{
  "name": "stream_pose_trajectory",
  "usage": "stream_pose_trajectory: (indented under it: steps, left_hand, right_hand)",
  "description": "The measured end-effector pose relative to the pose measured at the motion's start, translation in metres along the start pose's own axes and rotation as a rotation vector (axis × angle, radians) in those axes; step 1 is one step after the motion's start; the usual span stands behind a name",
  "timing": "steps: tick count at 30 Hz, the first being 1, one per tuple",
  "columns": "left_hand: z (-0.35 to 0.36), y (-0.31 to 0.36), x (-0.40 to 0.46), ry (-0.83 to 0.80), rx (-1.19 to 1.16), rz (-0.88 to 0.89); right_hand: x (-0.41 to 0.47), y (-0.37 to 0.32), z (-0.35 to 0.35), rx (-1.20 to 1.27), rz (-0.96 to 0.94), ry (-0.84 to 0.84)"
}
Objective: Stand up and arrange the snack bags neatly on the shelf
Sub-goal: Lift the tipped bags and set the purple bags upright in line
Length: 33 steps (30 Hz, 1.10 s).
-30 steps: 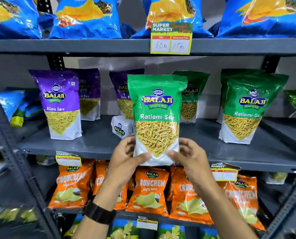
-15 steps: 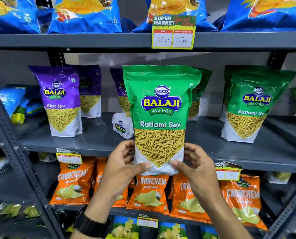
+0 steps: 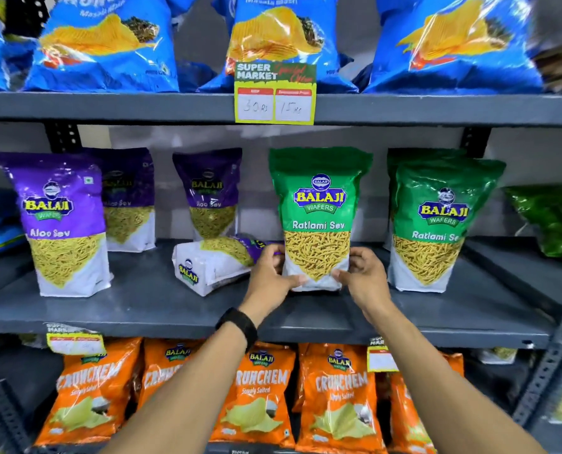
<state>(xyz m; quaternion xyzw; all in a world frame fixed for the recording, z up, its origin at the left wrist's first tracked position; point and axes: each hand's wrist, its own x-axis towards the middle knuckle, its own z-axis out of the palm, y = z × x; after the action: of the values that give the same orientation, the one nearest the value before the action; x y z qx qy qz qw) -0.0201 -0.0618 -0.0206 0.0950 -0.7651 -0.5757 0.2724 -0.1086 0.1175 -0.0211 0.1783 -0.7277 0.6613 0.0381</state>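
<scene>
Both hands clasp the base of the green Ratlami Sev bag (image 3: 319, 217): left hand (image 3: 271, 279) and right hand (image 3: 365, 280) on opposite sides. It stands upright, seemingly on the grey shelf (image 3: 175, 309). Just left of the left hand, a purple Aloo Sev bag (image 3: 212, 262) lies toppled (label upward).

Both bare forearms reach up and forward from the bottom edge, roughly parallel. Left hand (image 3: 271, 273) and right hand (image 3: 364, 276) face each other, fingers curled inward, thumbs pointing toward one another. Black band on the left wrist (image 3: 238, 326).
</scene>
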Motion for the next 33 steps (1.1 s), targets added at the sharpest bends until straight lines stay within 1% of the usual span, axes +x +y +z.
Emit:
stream_pose_trajectory:
  steps: [7,10,12,14,15,16,18,20,21,22,23,24,26,28,30,33]
  left_hand:
    - [0.020,-0.022,0.023,0.003,0.074,-0.092]
    - [0.016,-0.023,0.024,-0.053,0.101,-0.087]
    - [0.004,-0.021,0.023,-0.128,0.078,-0.076]
    - [-0.021,-0.012,0.022,-0.141,0.045,-0.041]
    - [-0.036,-0.006,0.023,-0.087,0.061,-0.006]
    - [-0.052,0.001,0.025,0.005,0.111,0.046]
    - [-0.089,0.014,0.035,0.201,0.284,0.139]
    - [-0.127,0.021,0.050,0.345,0.487,0.117]
    - [-0.144,0.022,0.059,0.362,0.578,0.059]
    - [-0.160,0.020,0.068,0.337,0.641,-0.030]
    - [-0.175,0.016,0.076,0.280,0.651,-0.129]
    - [-0.187,0.012,0.081,0.209,0.601,-0.226]
    - [-0.201,0.001,0.085,0.078,0.379,-0.424]
    - [-0.209,-0.008,0.079,-0.011,0.232,-0.605]
    - [-0.212,-0.017,0.077,-0.050,0.141,-0.668]
    - [-0.208,-0.016,0.070,-0.062,0.096,-0.659]
  right_hand:
    - [0.025,0.030,0.003,-0.152,0.065,0.043]
    - [0.022,0.029,0.003,-0.166,0.065,0.050]
    - [0.009,0.025,0.001,-0.185,0.033,0.132]
    - [-0.008,0.020,0.002,-0.219,-0.026,0.288]
    - [-0.018,0.015,0.005,-0.232,-0.057,0.336]
    - [-0.028,0.010,0.008,-0.237,-0.080,0.344]
    - [-0.041,-0.001,0.026,-0.254,-0.094,0.262]
    - [-0.050,-0.013,0.053,-0.236,-0.064,0.090]
    - [-0.052,-0.019,0.068,-0.169,-0.002,-0.017]
    - [-0.052,-0.026,0.086,-0.064,0.092,-0.125]
    - [-0.051,-0.034,0.104,0.049,0.207,-0.215]
    - [-0.051,-0.042,0.121,0.150,0.326,-0.287]
    - [-0.047,-0.058,0.149,0.265,0.516,-0.407]
    - [-0.040,-0.068,0.172,0.332,0.650,-0.444]
    - [-0.034,-0.071,0.190,0.369,0.723,-0.411]
    - [-0.032,-0.072,0.204,0.391,0.734,-0.331]
